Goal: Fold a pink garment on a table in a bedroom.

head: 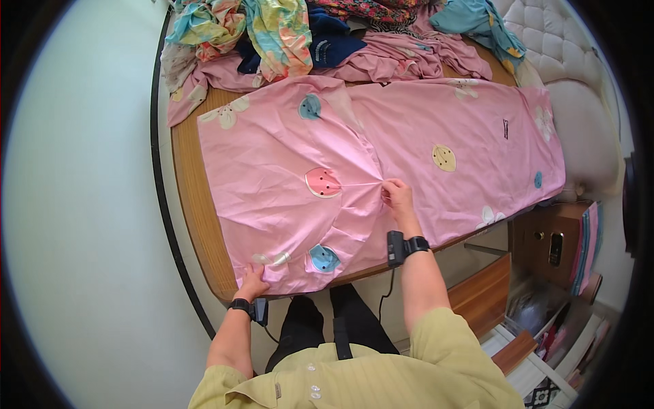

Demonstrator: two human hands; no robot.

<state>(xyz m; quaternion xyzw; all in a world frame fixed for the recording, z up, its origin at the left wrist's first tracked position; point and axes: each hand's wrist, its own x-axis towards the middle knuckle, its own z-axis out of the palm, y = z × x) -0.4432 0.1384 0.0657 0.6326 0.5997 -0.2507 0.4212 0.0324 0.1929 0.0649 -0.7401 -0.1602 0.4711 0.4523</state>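
A pink printed cloth point(403, 133) with flower and fruit shapes lies spread over a wooden table. Near its middle, my right hand point(397, 197) pinches a gathered bit of the fabric between thumb and fingers, and creases fan out to the left from that point. The left part of the cloth overlaps the right part along a fold. At the near left corner, my left hand point(253, 281) rests on the cloth with its fingers spread, pressing it near the table's edge. Both wrists wear black straps with small devices.
Crumpled multicoloured cloths point(281, 38) and a dark blue cloth point(334, 48) are heaped along the far side of the wooden table point(191, 204). A tufted cushioned seat point(577, 117) stands at the right. Below it are a brown cabinet point(541, 235) and an open drawer point(483, 291).
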